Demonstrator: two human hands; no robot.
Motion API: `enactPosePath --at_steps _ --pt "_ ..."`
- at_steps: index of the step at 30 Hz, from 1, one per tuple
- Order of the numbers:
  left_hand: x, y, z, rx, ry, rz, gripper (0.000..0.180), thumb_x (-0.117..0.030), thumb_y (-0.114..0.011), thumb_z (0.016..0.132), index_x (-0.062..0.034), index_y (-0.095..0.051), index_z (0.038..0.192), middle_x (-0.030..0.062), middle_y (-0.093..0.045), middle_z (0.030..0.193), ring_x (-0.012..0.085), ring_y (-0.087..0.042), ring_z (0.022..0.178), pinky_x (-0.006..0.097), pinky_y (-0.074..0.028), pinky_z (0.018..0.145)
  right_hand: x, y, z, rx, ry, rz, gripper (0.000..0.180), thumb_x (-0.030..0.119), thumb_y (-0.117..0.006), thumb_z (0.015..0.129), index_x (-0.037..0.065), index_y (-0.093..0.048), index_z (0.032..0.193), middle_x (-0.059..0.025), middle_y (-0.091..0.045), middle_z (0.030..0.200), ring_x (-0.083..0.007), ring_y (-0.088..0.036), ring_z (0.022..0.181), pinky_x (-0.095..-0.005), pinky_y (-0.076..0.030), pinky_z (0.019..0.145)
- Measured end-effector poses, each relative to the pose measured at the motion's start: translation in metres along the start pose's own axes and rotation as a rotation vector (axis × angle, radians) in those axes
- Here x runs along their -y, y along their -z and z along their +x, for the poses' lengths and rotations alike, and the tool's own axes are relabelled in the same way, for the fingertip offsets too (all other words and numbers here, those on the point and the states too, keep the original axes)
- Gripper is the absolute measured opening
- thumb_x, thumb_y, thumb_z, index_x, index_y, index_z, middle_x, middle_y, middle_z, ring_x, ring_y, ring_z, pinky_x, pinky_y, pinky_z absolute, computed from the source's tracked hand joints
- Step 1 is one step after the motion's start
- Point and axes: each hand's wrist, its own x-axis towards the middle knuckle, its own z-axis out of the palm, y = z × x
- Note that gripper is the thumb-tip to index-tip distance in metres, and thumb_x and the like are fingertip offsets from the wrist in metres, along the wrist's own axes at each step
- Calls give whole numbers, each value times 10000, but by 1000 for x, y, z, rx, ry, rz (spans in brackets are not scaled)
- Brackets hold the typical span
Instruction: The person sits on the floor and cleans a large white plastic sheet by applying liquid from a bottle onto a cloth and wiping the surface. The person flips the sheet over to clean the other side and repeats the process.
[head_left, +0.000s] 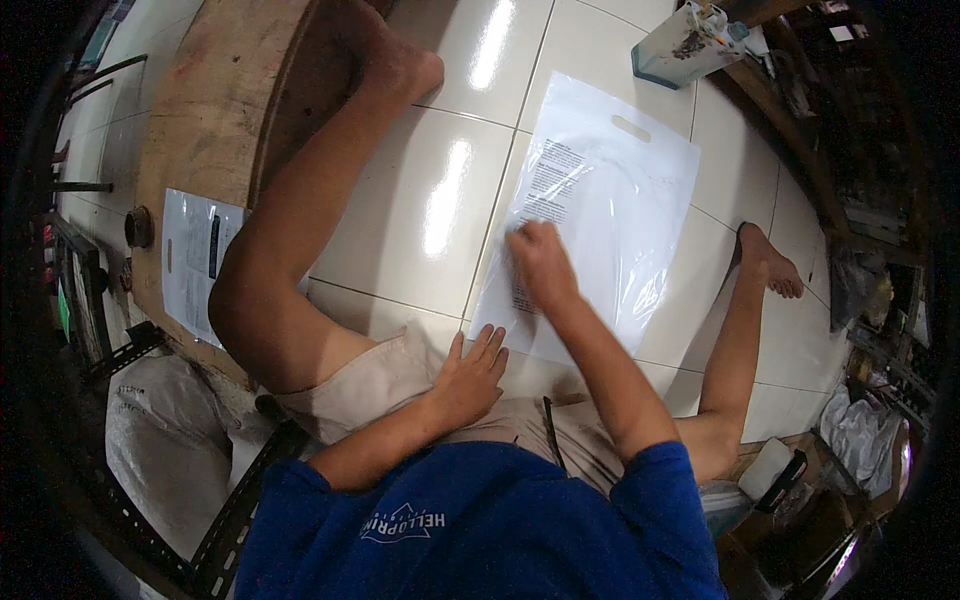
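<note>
A white plastic bag (625, 225) with a die-cut handle slot lies flat on the tiled floor between my legs. Small dark print runs down its left side, and its glossy surface shows creases. My right hand (541, 262) is closed over the printed strip; whatever its fingers may hold is hidden. Near the bag's bottom left corner rests my left hand (472, 380), with fingers stretched out and the tips at the bag's edge. It holds nothing that I can see.
Left of my bent leg stands a thick wooden bench (205, 110), with another printed white bag (190, 265) on it. A stained translucent container (680, 50) stands at the top right. White sacks (165, 450) sit at lower left, and cluttered shelving (880, 300) lines the right.
</note>
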Motion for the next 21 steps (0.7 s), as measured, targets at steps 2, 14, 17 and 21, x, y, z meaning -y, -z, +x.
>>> enactPosePath --at_steps 2,14,17,21 --pt "0 1 2 9 -5 22 655 -349 -612 864 24 -481 1386 237 -291 1550 359 -212 1465 602 -246 1120 -15 9 29 -60 -12 -17 276 -14 -603 736 19 -655 1005 -161 -583 903 -349 -542 878 -428 -484 825" --pt "5 -15 1 -130 -56 175 619 -377 -611 859 19 -522 1326 232 -382 1481 381 -304 1405 589 -311 1078 36 -6 -66 190 46 128 333 -16 -599 740 23 -632 1069 -144 -575 1061 -339 -538 993 -405 -495 865" --pt "0 8 4 50 -2 81 656 -398 -620 865 5 -501 1370 222 -335 1526 357 -261 1438 572 -287 1111 13 3 -16 53 15 52 310 -21 -599 729 21 -642 1032 -146 -585 1032 -343 -539 958 -408 -495 841" --pt "1 9 6 49 -27 108 630 -390 -617 872 -7 -514 1362 217 -351 1518 354 -277 1429 561 -292 1112 -33 21 56 -38 -36 -19 210 27 -556 784 34 -649 973 -165 -588 994 -348 -536 1009 -411 -510 857"
